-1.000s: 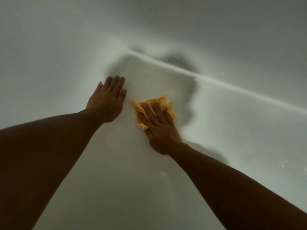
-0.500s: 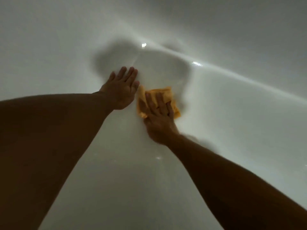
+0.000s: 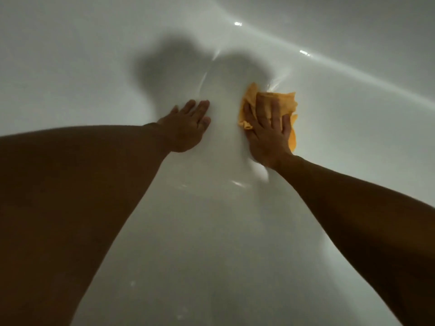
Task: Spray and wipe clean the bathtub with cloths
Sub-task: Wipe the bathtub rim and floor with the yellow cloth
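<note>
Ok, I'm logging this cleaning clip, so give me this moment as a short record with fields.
surface: white bathtub, glossy, a few bright glints
cloth: orange cloth, crumpled, against the tub
right hand: fingers straight, presses the cloth onto the tub
left hand: bare, flat on the tub, apart from the cloth

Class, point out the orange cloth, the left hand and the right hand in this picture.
orange cloth (image 3: pixel 290 102): head view, on its bare upper right corner.
left hand (image 3: pixel 186 130): head view, on the back of the hand.
right hand (image 3: pixel 268 135): head view, on the back of the hand.
</note>
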{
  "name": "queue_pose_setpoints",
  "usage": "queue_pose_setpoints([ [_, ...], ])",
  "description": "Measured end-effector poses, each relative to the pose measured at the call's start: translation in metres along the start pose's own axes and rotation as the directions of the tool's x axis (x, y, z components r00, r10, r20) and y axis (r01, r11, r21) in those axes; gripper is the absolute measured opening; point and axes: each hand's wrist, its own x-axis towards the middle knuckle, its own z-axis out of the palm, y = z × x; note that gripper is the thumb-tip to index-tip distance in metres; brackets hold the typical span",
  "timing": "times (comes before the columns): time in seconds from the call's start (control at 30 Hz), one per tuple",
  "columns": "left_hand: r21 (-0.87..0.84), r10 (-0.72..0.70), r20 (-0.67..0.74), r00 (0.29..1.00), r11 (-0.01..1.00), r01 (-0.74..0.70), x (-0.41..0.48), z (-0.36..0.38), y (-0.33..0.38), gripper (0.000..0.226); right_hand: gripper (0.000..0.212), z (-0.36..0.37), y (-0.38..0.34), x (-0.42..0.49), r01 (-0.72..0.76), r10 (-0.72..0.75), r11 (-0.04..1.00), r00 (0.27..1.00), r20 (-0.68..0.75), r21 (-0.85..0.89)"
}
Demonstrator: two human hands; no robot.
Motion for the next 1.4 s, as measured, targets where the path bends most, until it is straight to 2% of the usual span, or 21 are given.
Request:
queue_pose_setpoints([
  [0.1,-0.026,-0.017,0.037,0.999,1.000,0.018,-0.008,-0.009,-0.001,0.058,0.063,0.014,-0.051,-0.011,0.205,-0.207,0.978,0.977,0.051,0.038],
  [0.17,-0.029,-0.038,0.075,0.996,0.999,0.040,-0.010,-0.013,0.003,0.058,0.067,0.027,-0.069,-0.034,0.361,-0.362,0.932,0.923,0.134,0.032],
  [0.27,-0.077,-0.113,0.078,0.990,0.990,0.119,-0.014,-0.014,0.013,0.059,0.061,0.032,-0.045,-0.055,0.531,-0.523,0.847,0.829,0.197,0.016],
  [0.33,-0.074,-0.126,0.057,0.990,0.989,0.130,-0.013,-0.010,0.019,0.059,0.059,0.026,-0.008,-0.055,0.578,-0.563,0.814,0.810,0.163,-0.059],
  [0.47,-0.076,-0.153,0.046,0.987,0.985,0.156,-0.006,0.001,0.026,0.059,0.061,0.004,0.080,-0.030,0.530,-0.538,0.815,0.842,0.034,-0.234],
  [0.57,-0.045,-0.195,0.049,0.979,0.979,0.198,-0.004,0.003,0.035,0.057,0.059,-0.007,0.127,-0.024,0.394,-0.428,0.859,0.903,-0.038,-0.328],
  [0.7,-0.028,-0.218,0.048,0.975,0.975,0.219,-0.006,0.005,0.051,0.056,0.058,-0.002,0.153,-0.059,0.131,-0.174,0.971,0.961,-0.216,-0.202],
  [0.8,-0.016,-0.219,0.059,0.974,0.975,0.220,-0.004,0.014,0.063,0.056,0.060,0.018,0.141,-0.103,-0.053,0.016,0.989,0.967,-0.254,-0.141],
  [0.87,-0.017,-0.230,0.055,0.972,0.973,0.231,-0.003,0.021,0.069,0.056,0.059,0.037,0.127,-0.131,-0.025,0.003,0.995,0.973,-0.233,-0.094],
  [0.97,-0.109,-0.253,0.060,0.966,0.960,0.258,0.000,0.025,0.072,0.056,0.057,0.041,0.127,-0.151,0.192,-0.208,0.975,0.966,-0.152,-0.114],
  [1.03,-0.115,-0.251,0.086,0.964,0.959,0.260,0.002,0.026,0.072,0.061,0.059,0.026,0.138,-0.134,0.237,-0.255,0.959,0.960,-0.113,-0.156],
  [1.1,-0.077,-0.222,0.109,0.969,0.970,0.231,0.003,0.026,0.073,0.075,0.063,0.011,0.136,-0.101,0.131,-0.147,0.982,0.983,-0.114,-0.140],
  [1.17,-0.099,-0.242,0.099,0.965,0.963,0.251,0.002,0.029,0.078,0.062,0.067,0.000,0.119,-0.069,0.011,-0.020,0.997,0.993,-0.116,-0.077],
  [1.2,-0.114,-0.249,0.086,0.965,0.959,0.258,0.002,0.029,0.080,0.058,0.067,-0.001,0.107,-0.059,0.003,-0.010,0.998,0.994,-0.108,-0.063],
  [1.23,-0.125,-0.254,0.086,0.963,0.956,0.264,0.000,0.028,0.081,0.057,0.066,0.001,0.096,-0.056,0.039,-0.046,0.997,0.994,-0.101,-0.069],
  [1.33,-0.116,-0.246,0.084,0.966,0.960,0.254,0.003,0.024,0.079,0.058,0.059,0.023,0.085,-0.084,0.260,-0.274,0.956,0.957,-0.094,-0.137],
  [1.4,-0.119,-0.248,0.104,0.963,0.958,0.260,0.005,0.023,0.076,0.062,0.057,0.034,0.092,-0.119,0.337,-0.346,0.933,0.936,-0.058,-0.126],
])
